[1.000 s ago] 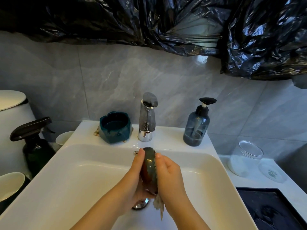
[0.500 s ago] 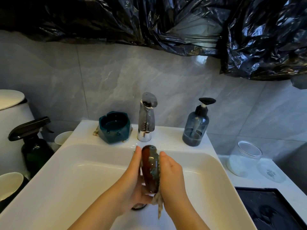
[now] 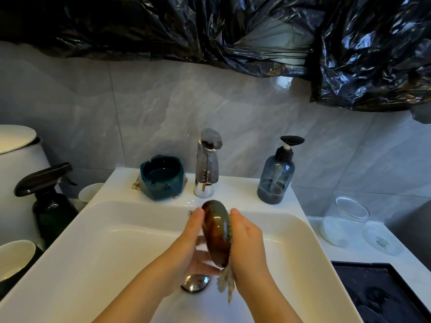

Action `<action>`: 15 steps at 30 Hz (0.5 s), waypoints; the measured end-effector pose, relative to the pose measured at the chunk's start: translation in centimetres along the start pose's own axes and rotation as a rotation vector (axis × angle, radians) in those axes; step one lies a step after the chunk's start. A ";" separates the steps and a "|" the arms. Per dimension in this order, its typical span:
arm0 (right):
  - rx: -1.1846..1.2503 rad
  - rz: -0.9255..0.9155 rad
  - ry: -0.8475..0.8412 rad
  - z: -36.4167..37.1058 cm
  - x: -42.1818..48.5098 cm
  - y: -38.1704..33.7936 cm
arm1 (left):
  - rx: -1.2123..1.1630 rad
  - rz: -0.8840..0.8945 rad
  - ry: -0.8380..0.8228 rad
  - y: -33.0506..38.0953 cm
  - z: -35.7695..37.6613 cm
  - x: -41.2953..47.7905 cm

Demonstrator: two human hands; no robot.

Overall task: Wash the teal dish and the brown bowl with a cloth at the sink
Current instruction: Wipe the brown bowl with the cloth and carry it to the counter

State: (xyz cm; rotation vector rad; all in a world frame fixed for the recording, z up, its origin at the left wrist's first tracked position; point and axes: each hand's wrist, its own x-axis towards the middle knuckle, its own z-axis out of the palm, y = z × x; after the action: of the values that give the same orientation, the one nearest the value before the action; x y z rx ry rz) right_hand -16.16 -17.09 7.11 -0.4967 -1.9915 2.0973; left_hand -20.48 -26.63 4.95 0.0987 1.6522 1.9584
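The brown bowl (image 3: 215, 231) stands on edge over the white sink (image 3: 121, 248), its glossy brown underside turned toward my left hand (image 3: 192, 243), which grips it from the left. My right hand (image 3: 247, 243) presses a pale cloth (image 3: 226, 282) against the bowl's right side; the cloth's frayed end hangs below the bowl. The teal dish (image 3: 162, 177) sits upright on the sink ledge, left of the faucet (image 3: 207, 164), with a scrap of patterned cloth under it.
A soap pump bottle (image 3: 276, 176) stands right of the faucet. The drain plug (image 3: 196, 283) lies below my hands. A dark spray bottle (image 3: 46, 201) and white cups stand at left. At right sit a clear jar (image 3: 345, 220) and a black tray (image 3: 384, 292).
The bowl has turned in my hands, showing more of its brown underside. My right hand has slid the cloth along its right side. The dish stays put.
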 end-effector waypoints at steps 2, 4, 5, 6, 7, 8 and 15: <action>-0.161 -0.139 -0.043 0.4 -0.3 0.5 | -0.193 -0.201 -0.152 -0.2 -0.6 -0.4; -0.207 -0.177 -0.069 0.6 -0.5 0.7 | -0.229 -0.178 -0.161 -0.2 -1.1 -0.9; -0.199 -0.165 -0.071 0.6 -0.4 0.7 | -0.183 -0.101 -0.118 -0.1 -0.8 -0.7; -0.169 -0.132 -0.065 0.6 -0.3 0.6 | -0.115 0.010 -0.053 -0.3 -0.5 -0.8; -0.117 -0.070 -0.055 0.4 -0.2 0.5 | 0.038 0.147 0.010 -0.2 -0.2 -0.8; -0.060 0.001 -0.053 0.3 -0.1 0.3 | 0.226 0.272 0.058 -0.3 -0.3 -0.6; -0.129 -0.079 -0.002 0.4 -0.1 0.3 | -0.145 -0.001 -0.108 -0.9 0.3 -0.5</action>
State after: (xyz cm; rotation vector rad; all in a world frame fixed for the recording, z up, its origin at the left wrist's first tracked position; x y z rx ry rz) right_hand -16.15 -17.48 6.81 -0.4295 -2.1208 1.9334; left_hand -19.58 -26.56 4.36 0.1453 1.4366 2.0286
